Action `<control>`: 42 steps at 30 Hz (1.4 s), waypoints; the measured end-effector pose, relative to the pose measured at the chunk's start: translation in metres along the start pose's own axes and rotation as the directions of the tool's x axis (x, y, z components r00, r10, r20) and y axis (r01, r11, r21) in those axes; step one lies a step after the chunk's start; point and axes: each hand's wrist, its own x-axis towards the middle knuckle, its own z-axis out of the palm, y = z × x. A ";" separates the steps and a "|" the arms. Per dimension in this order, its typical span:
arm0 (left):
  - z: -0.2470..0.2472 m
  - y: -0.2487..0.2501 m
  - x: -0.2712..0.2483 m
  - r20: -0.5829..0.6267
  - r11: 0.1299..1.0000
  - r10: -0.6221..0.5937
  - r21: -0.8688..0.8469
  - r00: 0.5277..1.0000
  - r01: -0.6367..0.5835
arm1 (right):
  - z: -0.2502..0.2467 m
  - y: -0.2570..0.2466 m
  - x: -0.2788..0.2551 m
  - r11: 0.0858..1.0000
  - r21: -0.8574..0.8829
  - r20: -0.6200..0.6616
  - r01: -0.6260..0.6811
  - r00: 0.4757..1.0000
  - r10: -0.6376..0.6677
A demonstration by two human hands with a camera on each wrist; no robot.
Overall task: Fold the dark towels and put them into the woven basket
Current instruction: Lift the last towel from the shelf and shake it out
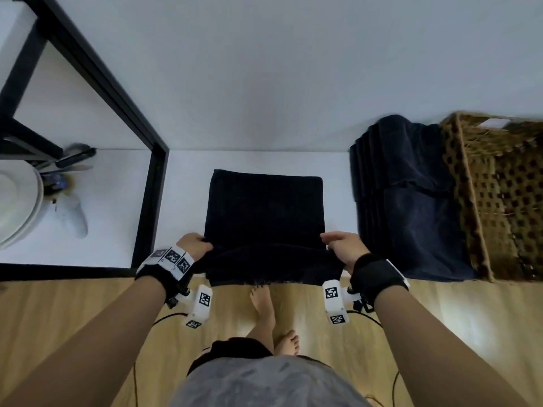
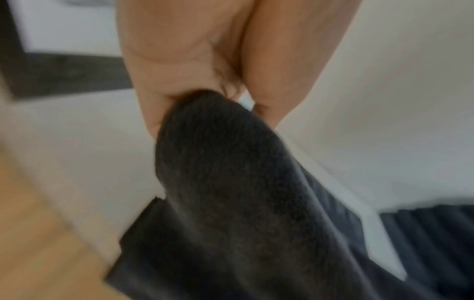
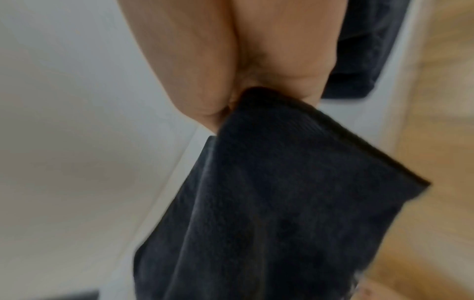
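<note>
One dark navy terry towel (image 1: 264,207) lies spread on the white bench (image 1: 188,183), its near edge lifted and hanging past the bench's front edge. The left hand (image 1: 194,245) pinches the towel's near left corner between thumb and curled fingers (image 2: 153,85); the right hand (image 1: 342,245) pinches the near right corner the same way, its fingers (image 3: 290,67) closed over the cloth. Both forearms reach forward side by side, wrists level, each wearing a black strap with white marker blocks.

Right of this towel, well apart from it, sits one pile of dark navy towels (image 1: 405,201); how many are in it cannot be told. Just beyond the pile, touching it, stands one brown woven basket (image 1: 499,201).

Left of the towel a black metal frame (image 1: 150,201) rises from the bench. Further left lie one white game controller (image 1: 73,212) and a stack of white plates (image 1: 17,207).
</note>
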 end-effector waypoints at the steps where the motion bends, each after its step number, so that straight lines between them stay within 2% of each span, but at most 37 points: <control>1: 0.000 0.004 0.003 -0.053 0.997 0.026 0.069 0.998 -0.022 | 0.000 -0.004 0.003 0.988 -0.151 -0.001 0.018 1.000 -0.018; 3: 0.004 0.011 0.011 -0.128 0.976 0.115 0.197 0.985 -0.088 | 0.005 -0.013 0.009 0.902 -0.425 0.013 0.075 0.997 -0.077; 5: 0.011 0.019 0.023 -0.128 0.922 0.260 0.327 0.957 -0.207 | 0.013 -0.019 0.016 0.808 -0.573 0.042 0.138 0.989 -0.139; 7: 0.018 0.026 0.038 -0.083 0.809 0.400 0.500 0.913 -0.309 | 0.026 -0.023 0.025 0.706 -0.690 0.074 0.162 0.985 -0.154; 8: 0.021 0.028 0.045 -0.028 0.734 0.449 0.582 0.893 -0.351 | 0.033 -0.024 0.029 0.611 -0.778 0.071 0.147 0.987 -0.147; 10: 0.025 0.032 0.061 0.090 0.654 0.446 0.647 0.891 -0.393 | 0.044 -0.026 0.036 0.353 -0.929 0.036 0.113 0.975 -0.219; 11: 0.027 0.033 0.069 0.119 0.655 0.405 0.654 0.907 -0.378 | 0.048 -0.027 0.040 0.278 -0.952 0.047 0.130 0.957 -0.286; 12: 0.027 0.033 0.077 0.124 0.662 0.373 0.659 0.920 -0.357 | 0.051 -0.026 0.046 0.265 -0.949 0.080 0.172 0.942 -0.326; 14: 0.028 0.033 0.092 0.099 0.655 0.371 0.676 0.923 -0.336 | 0.057 -0.026 0.061 0.298 -0.921 0.161 0.251 0.941 -0.296; 16: 0.025 0.035 0.105 0.080 0.645 0.394 0.686 0.916 -0.337 | 0.060 -0.030 0.077 0.319 -0.910 0.185 0.265 0.948 -0.259; 23: -0.002 0.075 0.149 0.007 0.702 0.413 0.635 0.911 -0.323 | 0.055 -0.077 0.139 0.347 -0.889 0.152 0.300 0.907 -0.393; 27: -0.009 0.086 0.148 0.019 0.712 0.402 0.623 0.916 -0.325 | 0.052 -0.085 0.134 0.379 -0.862 0.164 0.336 0.893 -0.419; 29: -0.009 0.086 0.136 -0.006 0.741 0.443 0.566 0.897 -0.362 | 0.049 -0.077 0.116 0.486 -0.793 0.116 0.368 0.874 -0.472; 32: -0.003 0.072 0.109 -0.201 0.844 0.493 0.347 0.846 -0.409 | 0.041 -0.048 0.077 0.733 -0.594 -0.131 0.331 0.860 -0.494; 34: 0.005 0.049 0.088 -0.371 0.910 0.413 0.188 0.832 -0.369 | 0.032 -0.022 0.052 0.854 -0.469 -0.294 0.224 0.872 -0.390; 35: 0.010 0.035 0.078 -0.423 0.940 0.340 0.127 0.840 -0.317 | 0.027 -0.008 0.042 0.895 -0.413 -0.345 0.165 0.882 -0.322; 37: 0.024 0.003 0.057 -0.464 0.985 0.150 -0.010 0.873 -0.175 | 0.018 0.019 0.027 0.947 -0.313 -0.368 0.072 0.910 -0.191; 39: 0.040 -0.024 0.034 -0.435 0.988 -0.004 -0.138 0.900 -0.062 | 0.016 0.039 0.018 0.971 -0.234 -0.301 0.041 0.947 -0.113; 40: 0.048 -0.035 0.024 -0.397 0.985 -0.022 -0.167 0.918 -0.049 | 0.016 0.045 0.016 0.974 -0.219 -0.261 0.055 0.959 -0.113; 42: 0.064 -0.050 0.012 -0.288 0.985 0.056 -0.138 0.956 -0.099 | 0.017 0.051 0.016 0.968 -0.236 -0.227 0.091 0.963 -0.146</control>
